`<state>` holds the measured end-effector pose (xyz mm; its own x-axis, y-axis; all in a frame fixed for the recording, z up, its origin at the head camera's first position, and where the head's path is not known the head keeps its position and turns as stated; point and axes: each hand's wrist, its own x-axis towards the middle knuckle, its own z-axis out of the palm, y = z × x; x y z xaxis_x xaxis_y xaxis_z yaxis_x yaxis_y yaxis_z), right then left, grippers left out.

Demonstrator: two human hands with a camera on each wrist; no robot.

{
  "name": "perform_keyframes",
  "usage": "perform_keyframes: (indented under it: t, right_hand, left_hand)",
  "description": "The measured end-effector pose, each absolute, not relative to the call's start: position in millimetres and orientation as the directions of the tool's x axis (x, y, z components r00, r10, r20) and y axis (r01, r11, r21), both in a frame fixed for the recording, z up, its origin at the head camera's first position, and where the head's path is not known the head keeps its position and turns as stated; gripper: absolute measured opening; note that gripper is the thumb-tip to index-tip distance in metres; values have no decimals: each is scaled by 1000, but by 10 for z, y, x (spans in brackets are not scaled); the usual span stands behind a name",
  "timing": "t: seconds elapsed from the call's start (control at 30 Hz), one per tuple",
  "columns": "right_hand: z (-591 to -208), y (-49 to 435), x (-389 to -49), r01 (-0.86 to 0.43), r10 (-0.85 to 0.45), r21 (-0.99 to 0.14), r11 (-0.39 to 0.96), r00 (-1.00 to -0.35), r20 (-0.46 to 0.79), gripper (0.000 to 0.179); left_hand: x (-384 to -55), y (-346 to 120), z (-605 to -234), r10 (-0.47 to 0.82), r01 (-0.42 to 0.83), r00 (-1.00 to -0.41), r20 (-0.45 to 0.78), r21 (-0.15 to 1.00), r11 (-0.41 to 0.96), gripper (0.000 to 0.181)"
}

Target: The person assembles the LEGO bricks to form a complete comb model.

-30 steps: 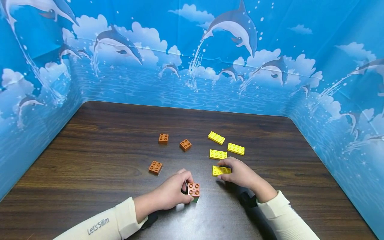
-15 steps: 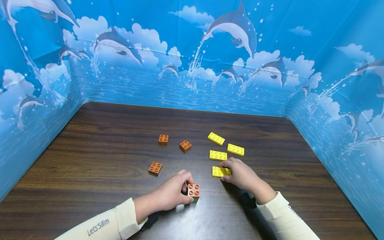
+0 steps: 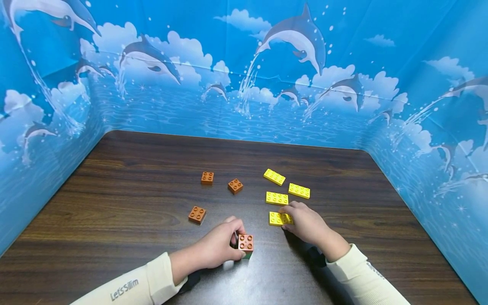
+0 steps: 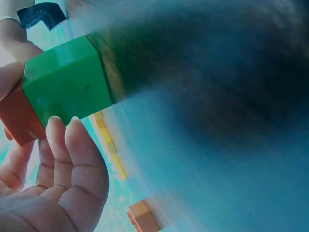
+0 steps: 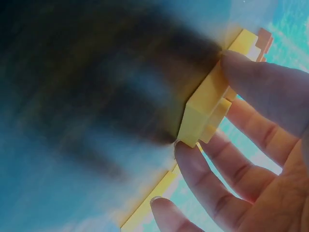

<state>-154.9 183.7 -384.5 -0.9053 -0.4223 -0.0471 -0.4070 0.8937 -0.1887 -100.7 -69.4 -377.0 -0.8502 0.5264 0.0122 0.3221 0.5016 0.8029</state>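
Observation:
My left hand [image 3: 219, 245] holds a small stack at the table's near middle: an orange-brown toy building brick [image 3: 245, 242] on top of a green block [image 4: 67, 79]. The thumb and fingers lie on opposite sides of it. My right hand [image 3: 308, 224] pinches the right part of a flat yellow building brick [image 3: 277, 218], which lies on the table studs up. In the right wrist view the thumb touches one side of that yellow brick [image 5: 205, 106] and a fingertip its end.
Three more yellow bricks [image 3: 277, 198] lie just beyond my right hand. Three loose orange-brown bricks [image 3: 197, 214] are spread to the left and farther back. A blue dolphin-print curtain [image 3: 244, 106] encloses the dark wood table [image 3: 133, 190] at the back and sides.
My right thumb and fingers have shifted slightly to the right along the yellow brick, which stays in place. The left hand and its stack have kept still.

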Motion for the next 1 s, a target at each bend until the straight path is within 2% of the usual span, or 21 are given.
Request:
perform_keyframes:
  t: [0.37,0.53,1.0]
  right_hand:
    - [-3833,1825,-1502,-521,-511,-120,845,-853,107,35]
    - [-3768,1759,-1430,-540,-520,-150,828,-840,156,36]
    - [-3582,1613,-1228,-614,-585,-275,740,-789,189,40]
  left_hand:
    - [-1012,-689,-3778,521,302,-853,-7,809,505,34]
    - [-1018,-689,-3776,521,312,-853,4,804,505,35]
    - [-1025,-702,-3764,523,293,-852,-5,824,486,34]
